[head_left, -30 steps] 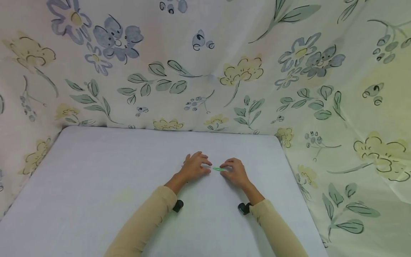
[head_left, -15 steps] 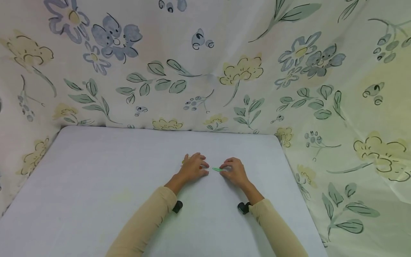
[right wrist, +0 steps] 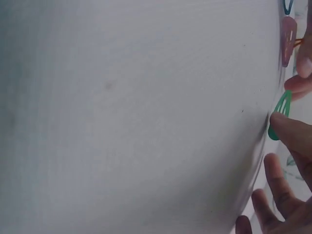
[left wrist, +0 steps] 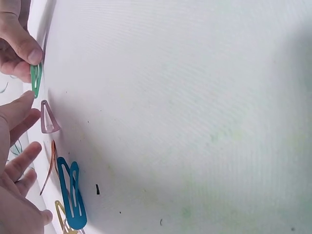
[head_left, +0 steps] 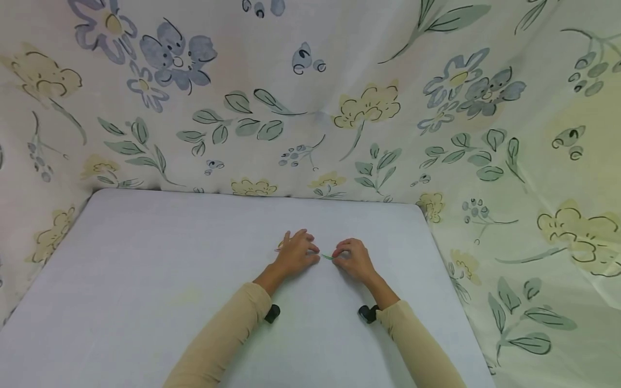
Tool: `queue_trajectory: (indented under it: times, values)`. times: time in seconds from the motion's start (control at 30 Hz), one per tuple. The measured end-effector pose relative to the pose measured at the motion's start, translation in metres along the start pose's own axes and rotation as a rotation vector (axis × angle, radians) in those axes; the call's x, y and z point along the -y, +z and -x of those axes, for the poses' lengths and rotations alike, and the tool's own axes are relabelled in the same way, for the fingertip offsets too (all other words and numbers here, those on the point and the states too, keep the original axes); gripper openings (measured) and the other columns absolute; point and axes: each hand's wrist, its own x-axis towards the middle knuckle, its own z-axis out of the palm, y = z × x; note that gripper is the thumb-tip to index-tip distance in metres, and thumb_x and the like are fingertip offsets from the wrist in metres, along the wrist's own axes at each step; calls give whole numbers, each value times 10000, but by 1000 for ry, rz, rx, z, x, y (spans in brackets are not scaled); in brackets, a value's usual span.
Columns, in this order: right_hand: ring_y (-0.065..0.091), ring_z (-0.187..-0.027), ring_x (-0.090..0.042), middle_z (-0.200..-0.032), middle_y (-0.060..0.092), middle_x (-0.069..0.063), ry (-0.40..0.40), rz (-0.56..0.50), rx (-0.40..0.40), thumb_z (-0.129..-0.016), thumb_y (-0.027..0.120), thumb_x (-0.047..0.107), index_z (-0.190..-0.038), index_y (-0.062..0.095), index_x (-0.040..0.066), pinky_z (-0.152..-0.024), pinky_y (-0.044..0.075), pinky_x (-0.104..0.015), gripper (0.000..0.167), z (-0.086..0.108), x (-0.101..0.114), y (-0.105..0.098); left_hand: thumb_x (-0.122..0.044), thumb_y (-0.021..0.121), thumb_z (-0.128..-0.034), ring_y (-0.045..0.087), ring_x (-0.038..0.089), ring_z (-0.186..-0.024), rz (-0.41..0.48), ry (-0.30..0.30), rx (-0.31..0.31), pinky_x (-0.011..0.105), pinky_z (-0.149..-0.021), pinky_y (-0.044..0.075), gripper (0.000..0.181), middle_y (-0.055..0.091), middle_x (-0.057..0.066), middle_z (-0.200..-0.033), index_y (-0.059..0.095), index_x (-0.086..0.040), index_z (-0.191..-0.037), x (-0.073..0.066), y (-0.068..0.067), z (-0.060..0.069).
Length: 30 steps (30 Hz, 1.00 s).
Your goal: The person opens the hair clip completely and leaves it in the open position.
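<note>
My right hand (head_left: 356, 261) pinches a green snap hair clip (left wrist: 36, 78) between thumb and fingers, its narrow tip pointing toward my left hand (head_left: 293, 255). With fingers spread and loosely bent, the left hand is close to that tip; whether it touches the tip I cannot tell. Beside and below the left hand, in the left wrist view, are a pink hair clip (left wrist: 44, 124), a thin orange clip (left wrist: 51, 163), a large blue clip (left wrist: 64, 195) and a yellow clip (left wrist: 59, 209). In the head view the left hand hides most of these.
A white tabletop (head_left: 160, 269) lies under both hands. Floral cloth (head_left: 291, 124) hangs along its back and sides. Small dark specks, including a short black bit (left wrist: 97, 189), dot the surface near the clips.
The left hand drew back slightly to the left, then returned toward the green hair clip. That clip now looks thinner, turned a little in the right hand, which has stayed in place.
</note>
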Motion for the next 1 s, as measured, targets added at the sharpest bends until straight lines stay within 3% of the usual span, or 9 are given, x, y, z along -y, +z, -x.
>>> queue_trajectory:
  times: [0.2, 0.33, 0.47, 0.63, 0.77, 1.0]
  values:
    - [534, -1182, -333, -1117, 667, -121, -69, -35, 14, -819, 794, 51, -815, 753, 54, -1083, 342, -517, 41, -3, 4, 0, -326, 599, -1001, 367, 329, -1417, 33, -86, -14, 689, -1118, 130, 329, 628, 100, -1286, 777, -89, -859, -3, -1, -1]
    - [519, -1191, -337, -1122, 657, -124, -113, -71, 6, -842, 784, 71, -828, 749, 53, -1077, 341, -534, 42, -5, 10, 0, -348, 600, -998, 362, 313, -1424, 76, -144, -12, 699, -1117, 98, 370, 645, 91, -1268, 765, -109, -767, -4, -3, -2]
    - [514, -1186, -337, -1116, 652, -130, -136, -86, -6, -832, 786, 44, -820, 748, 57, -1067, 343, -545, 42, -6, 15, 1, -308, 632, -980, 366, 308, -1420, 114, -159, -19, 707, -1111, 99, 321, 651, 95, -1265, 773, -110, -770, -2, -5, -3]
    - [522, -1171, -333, -1089, 659, -116, -120, -107, -19, -805, 791, -5, -827, 741, 61, -1061, 349, -540, 86, -6, 20, 1, -247, 651, -964, 384, 319, -1405, 166, -149, -29, 719, -1098, 110, 261, 653, 104, -1261, 776, -100, -788, 0, -6, -4]
    - [548, -1153, -323, -1070, 676, -97, -82, -150, -30, -807, 796, 14, -923, 729, 54, -1048, 370, -526, 140, -7, 22, 1, -197, 670, -954, 422, 314, -1366, 208, -150, -65, 714, -1099, 127, 213, 640, 103, -1264, 769, -86, -801, 1, -7, -4]
    - [571, -1162, -297, -1109, 685, -84, 5, -172, -11, -898, 736, 105, -1035, 736, 54, -1023, 409, -510, 146, -8, 17, 1, -196, 680, -953, 452, 294, -1322, 201, -161, -94, 686, -1109, 160, 200, 622, 70, -1269, 758, -119, -786, 2, -8, -3]
